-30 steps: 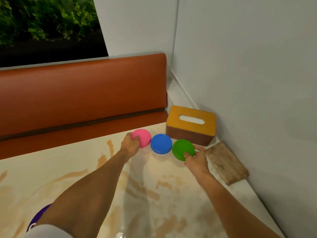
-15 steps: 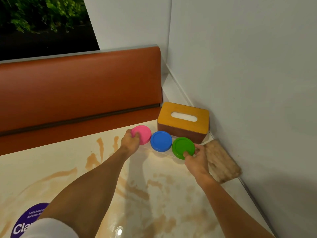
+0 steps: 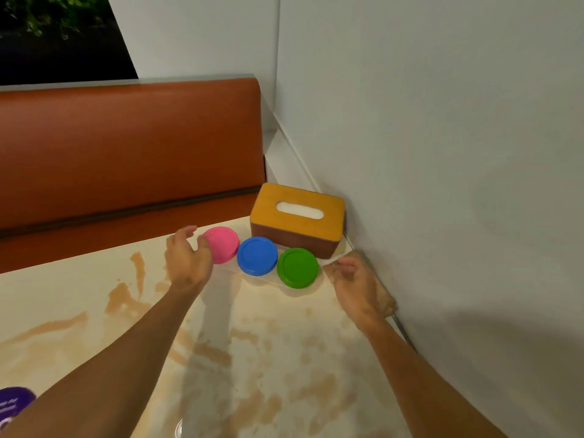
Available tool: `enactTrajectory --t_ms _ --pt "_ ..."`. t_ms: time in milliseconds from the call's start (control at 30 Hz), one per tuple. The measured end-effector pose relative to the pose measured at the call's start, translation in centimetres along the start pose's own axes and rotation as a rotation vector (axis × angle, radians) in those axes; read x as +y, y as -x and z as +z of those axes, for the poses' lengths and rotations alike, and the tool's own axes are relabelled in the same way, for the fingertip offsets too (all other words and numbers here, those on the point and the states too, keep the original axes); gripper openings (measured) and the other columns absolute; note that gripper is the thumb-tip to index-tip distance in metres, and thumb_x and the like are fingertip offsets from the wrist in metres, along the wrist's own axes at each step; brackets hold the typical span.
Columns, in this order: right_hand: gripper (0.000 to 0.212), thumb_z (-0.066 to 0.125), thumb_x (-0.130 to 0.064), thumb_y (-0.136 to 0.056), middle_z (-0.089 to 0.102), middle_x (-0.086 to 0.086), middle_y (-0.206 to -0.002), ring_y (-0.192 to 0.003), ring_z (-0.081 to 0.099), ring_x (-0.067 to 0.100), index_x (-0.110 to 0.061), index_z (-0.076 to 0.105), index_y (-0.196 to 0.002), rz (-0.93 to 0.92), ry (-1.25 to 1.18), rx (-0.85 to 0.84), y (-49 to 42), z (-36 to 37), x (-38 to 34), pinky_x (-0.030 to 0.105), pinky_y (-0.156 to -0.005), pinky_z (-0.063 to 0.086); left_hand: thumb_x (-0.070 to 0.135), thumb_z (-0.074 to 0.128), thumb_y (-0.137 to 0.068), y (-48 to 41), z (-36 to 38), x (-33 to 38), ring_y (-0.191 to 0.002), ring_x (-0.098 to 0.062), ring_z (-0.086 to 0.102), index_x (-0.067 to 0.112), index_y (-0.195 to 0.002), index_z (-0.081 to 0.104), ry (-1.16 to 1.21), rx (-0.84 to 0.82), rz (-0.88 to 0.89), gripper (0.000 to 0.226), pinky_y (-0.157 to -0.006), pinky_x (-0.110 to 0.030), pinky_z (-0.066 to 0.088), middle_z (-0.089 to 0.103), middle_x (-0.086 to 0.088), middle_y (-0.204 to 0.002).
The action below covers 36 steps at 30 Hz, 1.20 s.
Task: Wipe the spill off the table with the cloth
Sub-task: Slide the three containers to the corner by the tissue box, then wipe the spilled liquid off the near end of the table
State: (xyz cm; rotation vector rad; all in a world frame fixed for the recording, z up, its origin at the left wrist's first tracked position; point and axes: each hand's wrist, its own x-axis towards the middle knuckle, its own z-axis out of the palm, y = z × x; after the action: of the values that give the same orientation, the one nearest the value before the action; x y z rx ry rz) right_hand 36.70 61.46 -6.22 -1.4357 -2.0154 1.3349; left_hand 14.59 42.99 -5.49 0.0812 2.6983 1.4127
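Note:
Brown spill streaks (image 3: 208,352) cover much of the cream table (image 3: 79,311). A stained brownish cloth (image 3: 384,295) lies at the table's right edge by the wall, mostly hidden behind my right hand (image 3: 355,286). That hand hovers over the cloth with relaxed, empty fingers. My left hand (image 3: 186,257) hovers just left of the pink lid (image 3: 222,243), fingers loosely spread and holding nothing. Pink, blue (image 3: 257,256) and green (image 3: 297,267) lidded containers stand in a row in a clear holder between my hands.
An orange-topped tissue box (image 3: 297,216) stands in the corner behind the containers. A white wall (image 3: 442,184) bounds the table on the right. An orange bench seat (image 3: 126,153) runs along the far side. A purple sticker (image 3: 14,403) shows at the lower left.
Both hands have let go of the container row and pulled back a little. My right hand has shifted right, over the cloth. The camera view has tilted slightly.

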Motion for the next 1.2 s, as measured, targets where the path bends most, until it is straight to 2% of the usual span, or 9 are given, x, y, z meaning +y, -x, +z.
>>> enactTrajectory --t_ms 100,233,533,633,767,900,1000,1100,1200 --pt "0.031 0.061 -0.056 -0.055 0.066 -0.018 -0.08 -0.079 0.064 0.009 -0.045 0.059 -0.083 -0.033 0.063 0.006 -0.9 -2.8 0.4 0.034 -0.076 0.054 0.014 0.055 -0.094 2.1 -0.1 0.8 -0.103 -0.025 0.058 0.011 -0.118 0.059 0.081 0.075 0.091 0.025 -0.08 -0.035 0.051 0.057 -0.012 -0.123" --pt "0.037 0.059 -0.021 -0.084 0.054 0.009 -0.12 -0.112 0.053 0.029 -0.02 0.055 -0.12 -0.123 0.506 -0.062 -2.4 -4.9 2.1 0.043 -0.096 0.048 0.009 0.056 -0.094 7.2 0.8 2.3 -0.079 -0.01 0.055 0.013 -0.098 0.061 0.23 -0.102 0.149 0.008 -0.061 -0.009 0.042 0.064 -0.007 -0.101" --pt "0.088 0.059 -0.043 -0.09 0.032 0.018 -0.147 -0.135 0.037 0.036 -0.015 0.004 -0.152 0.025 0.702 -0.323 -3.4 -4.7 3.2 0.047 -0.11 0.036 0.01 0.059 -0.093 16.5 4.5 3.7 -0.074 -0.01 0.059 0.015 -0.088 0.067 0.296 -0.578 0.079 0.01 -0.061 -0.013 0.047 0.069 0.0 -0.091" --pt "0.094 0.065 -0.046 -0.085 0.036 0.021 -0.143 -0.131 0.041 0.037 -0.009 0.007 -0.15 0.005 0.752 -0.267 -3.7 -4.8 3.1 0.045 -0.108 0.038 0.013 0.058 -0.093 17.4 5.0 3.2 -0.07 -0.01 0.059 0.018 -0.086 0.067 0.269 -0.631 0.033 0.013 -0.059 -0.013 0.047 0.07 -0.002 -0.09" --pt "0.079 0.074 -0.033 -0.081 0.046 0.018 -0.13 -0.119 0.05 0.035 -0.004 0.03 -0.139 -0.047 0.715 -0.18 -3.9 -4.6 2.9 0.042 -0.098 0.046 0.012 0.055 -0.094 17.8 5.0 2.4 -0.074 -0.014 0.06 0.02 -0.084 0.067 0.239 -0.688 -0.042 0.017 -0.062 -0.021 0.048 0.069 -0.002 -0.092" --pt "0.024 0.063 -0.016 -0.088 0.065 0.012 -0.098 -0.1 0.064 0.033 -0.001 0.058 -0.107 -0.002 0.523 -0.153 -4.0 -4.9 2.8 0.039 -0.077 0.053 0.015 0.053 -0.095 17.7 4.4 1.8 -0.076 -0.015 0.061 0.022 -0.087 0.068 0.215 -0.745 -0.088 0.018 -0.063 -0.023 0.043 0.069 -0.001 -0.095" --pt "0.018 0.064 -0.028 -0.089 0.072 0.006 -0.09 -0.088 0.068 0.026 -0.012 0.069 -0.095 -0.034 0.504 -0.193 -3.4 -6.4 2.5 0.029 -0.073 0.052 0.017 0.052 -0.096 17.6 4.1 2.0 -0.074 -0.013 0.061 0.02 -0.089 0.068 0.212 -0.762 -0.099 0.018 -0.063 -0.022 0.044 0.069 -0.002 -0.097" --pt "0.013 0.067 -0.033 -0.087 0.072 -0.005 -0.079 -0.081 0.07 0.017 -0.025 0.068 -0.077 -0.012 0.261 -0.182 -1.7 -8.5 2.1 0.033 -0.076 0.057 0.019 0.053 -0.096 17.2 3.9 2.7 -0.075 -0.012 0.061 0.02 -0.093 0.067 0.227 -0.78 -0.091 0.015 -0.062 -0.019 0.044 0.068 -0.001 -0.101" --pt "0.009 0.07 -0.031 -0.087 0.075 0.002 -0.084 -0.081 0.072 0.015 -0.022 0.07 -0.084 -0.066 0.068 -0.234 0.7 -10.2 0.8 0.034 -0.074 0.06 0.028 0.058 -0.095 16.8 3.5 4.2 -0.08 -0.008 0.059 0.024 -0.106 0.065 0.267 -0.823 -0.097 0.013 -0.063 -0.017 0.043 0.064 0.005 -0.106"
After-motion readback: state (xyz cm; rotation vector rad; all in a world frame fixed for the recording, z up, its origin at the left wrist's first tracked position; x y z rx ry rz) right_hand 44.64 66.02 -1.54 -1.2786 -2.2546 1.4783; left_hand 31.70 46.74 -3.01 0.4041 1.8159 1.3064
